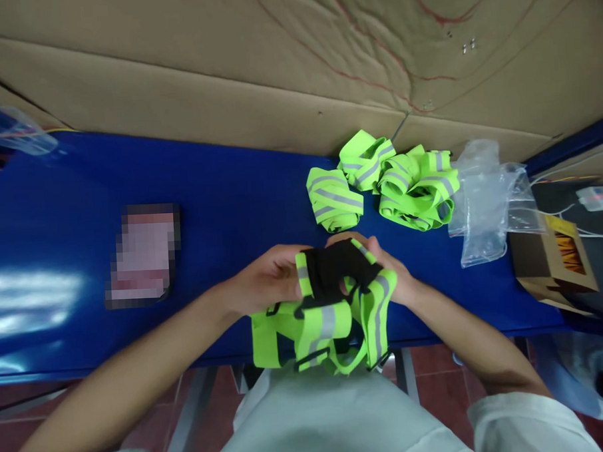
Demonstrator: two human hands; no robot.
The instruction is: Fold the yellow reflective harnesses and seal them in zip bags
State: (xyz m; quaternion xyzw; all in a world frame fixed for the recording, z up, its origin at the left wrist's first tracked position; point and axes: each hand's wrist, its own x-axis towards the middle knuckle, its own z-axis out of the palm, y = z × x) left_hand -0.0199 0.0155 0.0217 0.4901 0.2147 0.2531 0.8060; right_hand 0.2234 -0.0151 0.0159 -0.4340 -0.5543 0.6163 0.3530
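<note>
stretching across the view, a glossy blue table [240, 195] is reflecting white light at its left, while a tan, red-streaked board [176, 98] is standing along the far edge. below, reddish tiles of the floor [443, 386] are showing. a blurred-out slab [143, 256] is lying on the left; yellow-green bundles [335, 201] are sitting near the board, with clear bags [485, 204] and a brown box [553, 261] resting to their right. the harness [328, 321] is hanging from both hands over the table's near edge, in front of a pale shirt [329, 411]. its bright yellow-green straps, striped grey, are looping loosely below a black panel [328, 268]. the left hand [268, 274] is grasping the panel's left side, and the right hand [394, 267] is gripping its right, some fingers hiding behind the fabric
</note>
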